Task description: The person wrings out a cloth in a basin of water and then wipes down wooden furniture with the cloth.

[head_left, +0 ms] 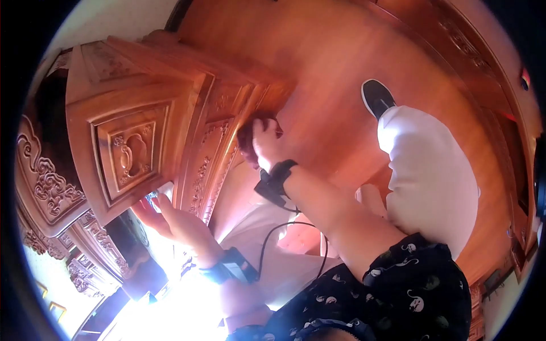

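My right hand (267, 143) is closed on a dark reddish-brown cloth (245, 139), pressed against the lower carved edge of a reddish wooden cabinet (190, 113) near the floor. A black band with a cable circles that wrist. At the edge of the carved panel (132, 156) is my left hand (185, 227), its thumb and fingers stretched out and apart. A small bluish patch shows by its fingertips, too unclear to name. Strong glare washes out the area below that hand, which also wears a dark wrist device (236, 264).
Reddish wooden floor (318, 62) runs beside the cabinet. My leg in white trousers (435, 176) and a dark shoe (376, 98) are on the right. More carved furniture (48, 182) stands at the left, and another wooden piece (466, 42) curves along the upper right.
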`<state>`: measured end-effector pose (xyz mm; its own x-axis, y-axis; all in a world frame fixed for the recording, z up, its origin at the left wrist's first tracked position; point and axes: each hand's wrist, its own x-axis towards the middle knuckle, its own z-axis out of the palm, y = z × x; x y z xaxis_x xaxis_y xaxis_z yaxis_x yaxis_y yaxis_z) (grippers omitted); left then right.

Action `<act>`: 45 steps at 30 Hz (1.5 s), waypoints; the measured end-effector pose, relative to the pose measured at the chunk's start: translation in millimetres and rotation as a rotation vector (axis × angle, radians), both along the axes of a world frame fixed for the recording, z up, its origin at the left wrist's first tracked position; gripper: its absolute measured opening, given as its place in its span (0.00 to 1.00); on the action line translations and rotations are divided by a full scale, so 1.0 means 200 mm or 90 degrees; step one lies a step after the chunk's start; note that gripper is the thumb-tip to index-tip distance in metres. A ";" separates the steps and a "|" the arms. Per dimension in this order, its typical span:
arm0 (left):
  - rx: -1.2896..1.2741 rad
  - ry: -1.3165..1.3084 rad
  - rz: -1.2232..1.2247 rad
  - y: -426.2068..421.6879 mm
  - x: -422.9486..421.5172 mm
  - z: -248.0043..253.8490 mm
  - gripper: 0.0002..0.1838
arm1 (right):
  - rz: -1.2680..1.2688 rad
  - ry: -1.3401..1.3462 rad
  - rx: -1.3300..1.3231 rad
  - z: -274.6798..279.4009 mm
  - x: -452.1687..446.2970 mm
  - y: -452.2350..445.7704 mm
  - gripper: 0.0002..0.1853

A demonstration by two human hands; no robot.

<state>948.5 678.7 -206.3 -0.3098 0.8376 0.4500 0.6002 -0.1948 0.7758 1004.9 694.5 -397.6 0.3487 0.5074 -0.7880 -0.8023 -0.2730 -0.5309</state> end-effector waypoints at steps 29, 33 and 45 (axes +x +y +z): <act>-0.340 -0.498 -0.097 -0.04 -0.32 -0.18 0.11 | 0.167 -0.169 0.137 -0.26 -0.53 -0.16 0.18; -0.376 -0.586 -0.093 -0.05 -0.35 -0.14 0.09 | 0.018 -0.217 -0.005 -0.32 -0.20 -0.07 0.20; -0.381 -0.572 -0.096 -0.05 -0.29 -0.14 0.08 | 0.085 -0.220 -0.075 -0.25 -0.18 -0.07 0.22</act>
